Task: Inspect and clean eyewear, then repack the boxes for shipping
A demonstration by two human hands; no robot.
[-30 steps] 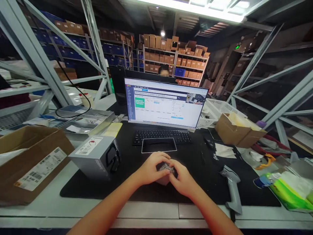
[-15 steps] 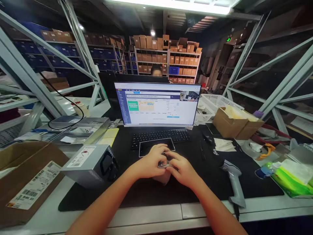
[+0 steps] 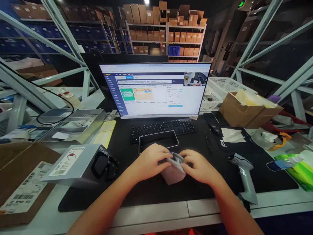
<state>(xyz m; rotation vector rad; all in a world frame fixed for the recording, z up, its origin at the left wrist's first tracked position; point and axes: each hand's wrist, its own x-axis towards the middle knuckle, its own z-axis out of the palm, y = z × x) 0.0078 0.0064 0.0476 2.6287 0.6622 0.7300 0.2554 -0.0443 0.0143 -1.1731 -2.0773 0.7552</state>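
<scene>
A small grey soft pouch (image 3: 173, 174) stands over the black mat between my two hands, its mouth at the top parted. My left hand (image 3: 153, 160) pinches the left edge of that mouth. On the other side, my right hand (image 3: 197, 164) grips the right edge between thumb and fingers. A bit of blue shows at the pouch's rim by my left fingertips; what lies inside is hidden. Just beyond my left hand lies an open black tray-like box (image 3: 158, 139) with white edges, in front of the black keyboard (image 3: 162, 129).
A lit monitor (image 3: 156, 94) stands behind the keyboard. To the left are a grey box (image 3: 73, 164) with dark glasses pictured on it and a cardboard carton (image 3: 24, 182). A barcode scanner (image 3: 244, 176), mouse (image 3: 214, 129) and plastic bottle (image 3: 285, 163) lie right.
My hands have moved apart, and the pouch's mouth has been drawn wider, so more of it shows. The view has tilted down and come closer to the desk.
</scene>
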